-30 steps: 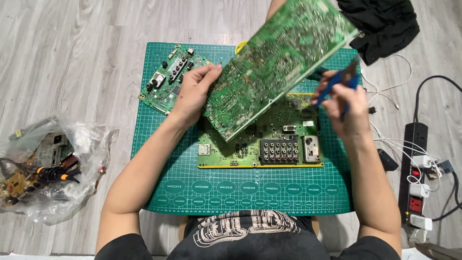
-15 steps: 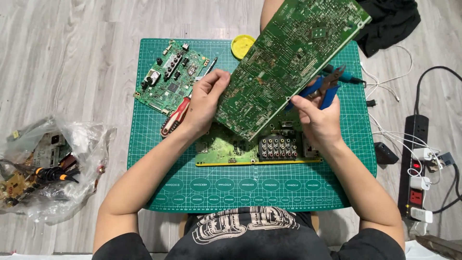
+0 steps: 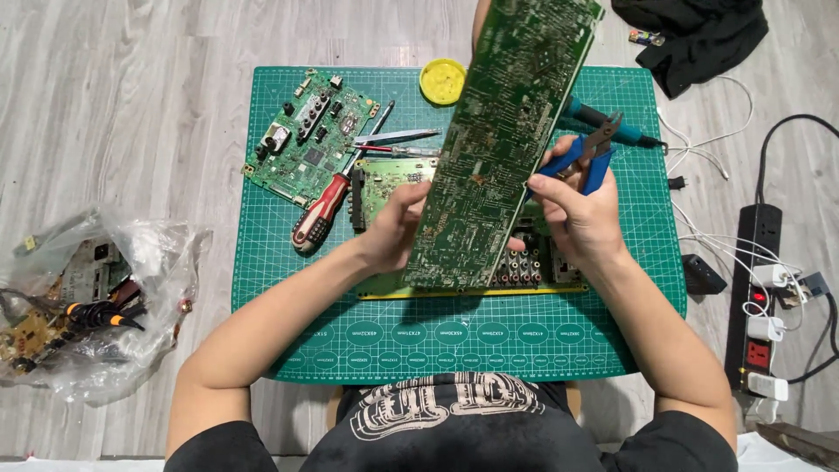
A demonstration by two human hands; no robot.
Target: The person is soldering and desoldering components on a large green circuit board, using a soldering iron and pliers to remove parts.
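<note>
A large green circuit board (image 3: pixel 502 140) is held up on edge above the green cutting mat (image 3: pixel 288 288), solder side toward me. My left hand (image 3: pixel 393 229) grips its lower left edge. My right hand (image 3: pixel 578 210) steadies its right edge while also holding blue-handled cutters (image 3: pixel 587 156). Under the raised board lies another green board (image 3: pixel 524 267) with rows of round jacks. A smaller circuit board (image 3: pixel 308 140) rests at the mat's far left, with a red-handled screwdriver (image 3: pixel 325 208) beside it.
A yellow round lid (image 3: pixel 443 80) sits at the mat's far edge. A clear plastic bag (image 3: pixel 87 306) of parts lies on the floor at left. A black power strip (image 3: pixel 759 288) with plugs and white cables is at right, black cloth (image 3: pixel 695 35) at top right.
The large board has swung from a tilted, flatter pose to a steeper, more upright one. Both hands shifted with it; the screwdriver and the board underneath show more.
</note>
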